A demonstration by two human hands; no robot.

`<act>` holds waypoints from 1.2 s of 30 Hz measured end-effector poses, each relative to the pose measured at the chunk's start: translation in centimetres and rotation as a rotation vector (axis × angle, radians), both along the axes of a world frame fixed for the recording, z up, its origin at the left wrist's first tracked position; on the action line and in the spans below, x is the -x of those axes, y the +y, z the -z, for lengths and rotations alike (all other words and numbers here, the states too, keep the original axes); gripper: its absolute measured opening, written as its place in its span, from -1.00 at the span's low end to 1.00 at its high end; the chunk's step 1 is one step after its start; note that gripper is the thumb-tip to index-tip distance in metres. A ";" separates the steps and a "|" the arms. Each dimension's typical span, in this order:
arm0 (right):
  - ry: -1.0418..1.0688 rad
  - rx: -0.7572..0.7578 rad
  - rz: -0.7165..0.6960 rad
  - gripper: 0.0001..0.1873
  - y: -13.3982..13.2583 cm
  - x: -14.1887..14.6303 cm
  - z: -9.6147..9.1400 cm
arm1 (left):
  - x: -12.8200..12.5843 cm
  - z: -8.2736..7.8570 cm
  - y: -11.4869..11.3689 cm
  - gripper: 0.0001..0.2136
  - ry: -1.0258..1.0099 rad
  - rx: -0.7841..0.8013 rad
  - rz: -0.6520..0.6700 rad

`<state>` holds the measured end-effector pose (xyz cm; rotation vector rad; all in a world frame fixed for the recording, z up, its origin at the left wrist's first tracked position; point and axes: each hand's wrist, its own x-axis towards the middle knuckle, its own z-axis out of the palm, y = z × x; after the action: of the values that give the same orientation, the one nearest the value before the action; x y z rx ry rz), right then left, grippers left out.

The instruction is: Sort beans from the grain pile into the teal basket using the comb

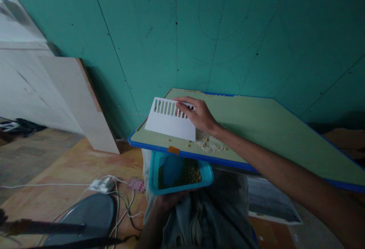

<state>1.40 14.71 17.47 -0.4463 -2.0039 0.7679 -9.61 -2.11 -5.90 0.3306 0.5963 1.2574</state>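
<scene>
My right hand (201, 115) is closed on a flat white scraper (171, 125), a trapezoid sheet with a row of slots along its upper edge. It stands tilted on the pale green tabletop (251, 121) near the left end. Just right of it, partly behind my forearm, lies a small heap of whitish grains (211, 144) with some yellow kernels. Below the table's front edge, my left hand (171, 199) supports a turquoise plastic tub (209, 175) from underneath; its fingers are mostly hidden. Inside the tub are small green beans (185, 171) and pale yellow beans (195, 175).
The table has a blue edge strip with an orange tape patch (173, 150). A green wall (159, 32) stands directly behind it. At left are a leaning board (88, 116), a grey stool (88, 214), and white cables (119, 195) with a power strip on the floor.
</scene>
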 end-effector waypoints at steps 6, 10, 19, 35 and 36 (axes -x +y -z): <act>0.007 0.038 -0.029 -0.60 -0.4 0.1 0.1 | 0.0 0.1 0.1 -0.44 -0.167 0.021 0.000; -0.007 0.045 -0.045 -0.61 -0.6 0.1 0.2 | 0.1 0.2 0.1 -0.38 -0.193 0.041 -0.011; -0.003 0.122 -0.075 -0.64 -2.1 0.1 -0.2 | -0.7 -1.7 -0.1 -0.42 -0.233 0.106 -0.051; -0.050 0.124 -0.103 -0.61 -3.8 -0.3 -0.6 | 0.3 2.5 -0.1 -0.36 0.022 0.075 0.026; -0.056 0.121 -0.100 -0.61 -3.9 -0.3 -0.7 | 0.2 2.3 -0.1 -0.34 0.052 0.084 0.025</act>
<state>1.75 10.83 18.14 -0.4449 -2.0508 0.9518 -9.84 -2.20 -8.18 0.3005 0.6858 1.1989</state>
